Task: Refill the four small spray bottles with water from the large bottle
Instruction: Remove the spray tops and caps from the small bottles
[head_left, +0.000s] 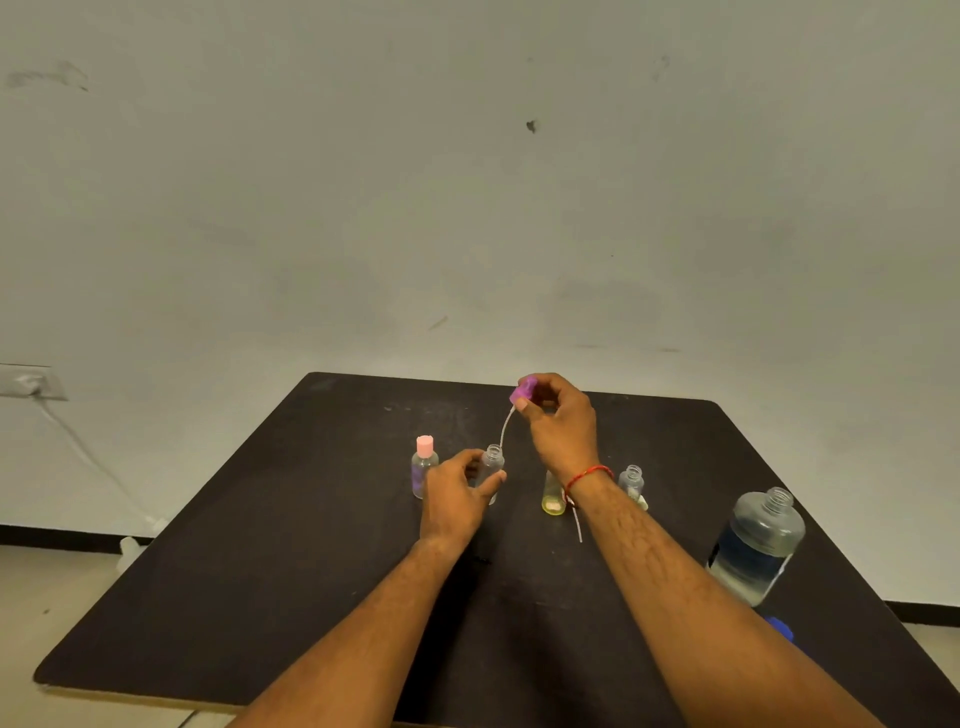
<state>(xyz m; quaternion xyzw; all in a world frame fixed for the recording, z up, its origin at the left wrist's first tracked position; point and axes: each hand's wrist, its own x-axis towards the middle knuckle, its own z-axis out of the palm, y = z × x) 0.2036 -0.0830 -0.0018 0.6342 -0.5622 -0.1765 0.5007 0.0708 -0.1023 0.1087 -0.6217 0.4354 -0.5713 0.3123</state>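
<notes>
My left hand grips a small clear bottle with no cap, standing on the dark table. My right hand holds a purple spray cap above it; the cap's thin tube curves down to the bottle's mouth. To the left stands a small bottle with a pink cap. A yellowish small bottle is partly hidden behind my right wrist. An uncapped clear small bottle stands further right. The large bottle, open and part full of water, stands at the right.
A loose white tube lies on the table under my right wrist. A blue cap shows beside my right forearm near the large bottle. The table's right edge runs close to the large bottle. A wall stands behind the table.
</notes>
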